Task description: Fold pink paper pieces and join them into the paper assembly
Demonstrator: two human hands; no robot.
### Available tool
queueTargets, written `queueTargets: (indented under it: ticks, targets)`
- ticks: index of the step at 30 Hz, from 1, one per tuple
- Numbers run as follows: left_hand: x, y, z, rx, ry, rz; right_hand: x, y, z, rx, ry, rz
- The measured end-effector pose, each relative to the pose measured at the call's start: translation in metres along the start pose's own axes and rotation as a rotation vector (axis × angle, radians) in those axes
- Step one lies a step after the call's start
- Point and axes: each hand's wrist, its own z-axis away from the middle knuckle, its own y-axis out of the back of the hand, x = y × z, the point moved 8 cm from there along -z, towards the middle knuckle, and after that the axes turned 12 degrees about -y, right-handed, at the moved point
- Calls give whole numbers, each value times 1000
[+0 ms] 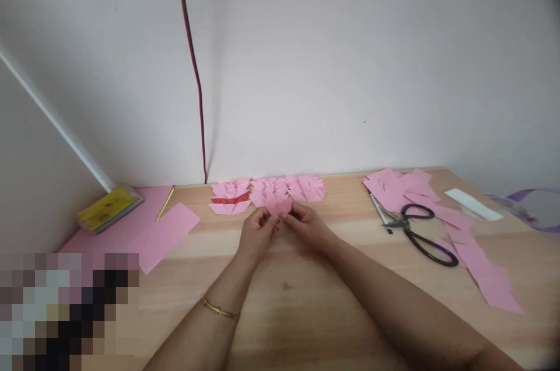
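Both hands meet at the middle of the wooden table, holding one small pink paper piece between them. My left hand pinches its left lower edge, and my right hand pinches the right lower edge. Just behind the fingers, folded pink paper pieces lie in rows near the wall: a left group, a middle group and a right group. One red piece lies in the left group. The held piece overlaps the middle group in view.
Black-handled scissors, a white pen, pink scraps and a white strip lie right. Left are pink sheets, a yellow pencil and a yellow packet. A red-black cable hangs behind.
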Motion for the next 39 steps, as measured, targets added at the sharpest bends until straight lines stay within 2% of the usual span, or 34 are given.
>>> queueTargets:
  ticks: [5, 11, 15, 20, 23, 26, 33, 39]
  targets:
    - [-1, 2, -4, -13, -43, -8, 0, -2, -1, -39, -22, 36]
    - [-4, 0, -3, 1, 13, 99, 1, 2, -3, 0, -19, 16]
    - [-6, -2, -3, -18, 26, 138, -3, -1, -3, -45, 0, -37]
    - [-8, -1, -3, 11, 37, 151, 1, 4, -4, 16, -33, 17]
    - [-8, -3, -3, 1, 33, 179, 1, 2, -4, -20, -21, -35]
    - [-9, -4, -2, -36, 27, 133, 0, -1, -3, -51, 8, -108]
    - [-7, -3, -2, -51, 31, 21, 3, 6, -3, 61, -38, -33]
    - [-7, -1, -2, -58, 32, -43, 4, 4, -4, 33, -38, -147]
